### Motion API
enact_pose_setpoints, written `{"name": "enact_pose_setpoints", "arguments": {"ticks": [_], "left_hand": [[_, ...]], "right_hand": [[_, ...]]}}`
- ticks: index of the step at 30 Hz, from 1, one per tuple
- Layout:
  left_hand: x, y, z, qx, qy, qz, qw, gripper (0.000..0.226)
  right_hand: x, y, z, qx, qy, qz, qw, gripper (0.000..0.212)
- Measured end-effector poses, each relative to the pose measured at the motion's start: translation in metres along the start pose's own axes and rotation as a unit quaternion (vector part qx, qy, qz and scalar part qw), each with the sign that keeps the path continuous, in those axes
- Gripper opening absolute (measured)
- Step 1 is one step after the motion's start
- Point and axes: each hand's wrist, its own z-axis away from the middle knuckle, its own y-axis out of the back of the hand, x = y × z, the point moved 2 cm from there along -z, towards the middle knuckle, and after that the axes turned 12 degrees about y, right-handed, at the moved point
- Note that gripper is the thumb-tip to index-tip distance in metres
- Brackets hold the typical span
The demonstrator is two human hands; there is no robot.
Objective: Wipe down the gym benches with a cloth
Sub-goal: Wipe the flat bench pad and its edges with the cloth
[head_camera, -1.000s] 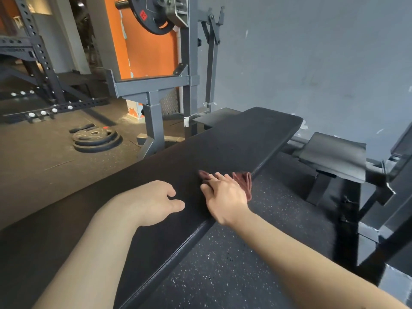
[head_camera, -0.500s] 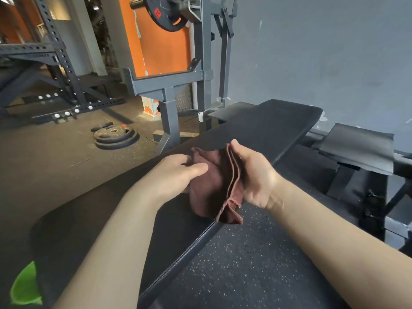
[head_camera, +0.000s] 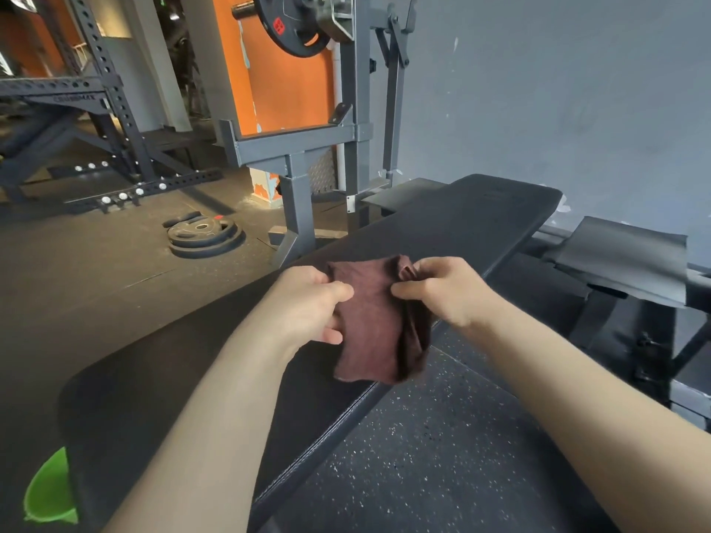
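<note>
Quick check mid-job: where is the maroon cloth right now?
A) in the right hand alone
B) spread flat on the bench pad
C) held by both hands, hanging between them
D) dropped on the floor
C: the left hand and the right hand each pinch an upper edge of the maroon cloth, which hangs between them over the bench pad.

Nothing here reads clearly to me. The grey perforated steel rack beam (head_camera: 73, 98) on my left carries pale lettering, too blurred to spell out. The black round weight plate (head_camera: 296, 36) up top has a small red label (head_camera: 278, 25), its print illegible. The black padded bench (head_camera: 442, 232) shows a faint stamp near its far end, unreadable
</note>
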Motion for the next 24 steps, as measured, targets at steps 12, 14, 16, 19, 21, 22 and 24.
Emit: {"name": "enact_pose_setpoints", "arguments": {"ticks": [12,14,16,19,21,22,24], "left_hand": [[0.006,-0.053,-0.046,0.107,-0.038,-0.425,0.898,0.036],[0.006,-0.050,-0.047,0.089,-0.020,-0.488,0.868,0.050],[0.008,-0.046,-0.052,0.070,0.004,-0.517,0.853,0.061],[0.007,-0.037,-0.061,0.056,0.042,-0.530,0.845,0.087],[0.004,-0.032,-0.065,0.050,0.064,-0.543,0.836,0.102],[0.002,-0.032,-0.065,0.044,0.068,-0.547,0.833,0.104],[0.000,-0.032,-0.067,0.041,0.058,-0.551,0.831,0.103]], "right_hand": [[0.034,-0.021,-0.016,-0.129,0.009,0.465,0.876,0.076],[0.052,-0.030,-0.014,-0.169,-0.001,0.493,0.853,0.068],[0.060,-0.030,-0.026,-0.159,-0.012,0.504,0.849,0.067],[0.064,-0.032,-0.041,-0.137,-0.032,0.522,0.841,0.064],[0.065,-0.040,-0.039,-0.145,0.007,0.531,0.835,0.060],[0.066,-0.045,-0.032,-0.154,0.046,0.532,0.831,0.059],[0.063,-0.050,-0.014,-0.176,0.137,0.522,0.823,0.061]]}}
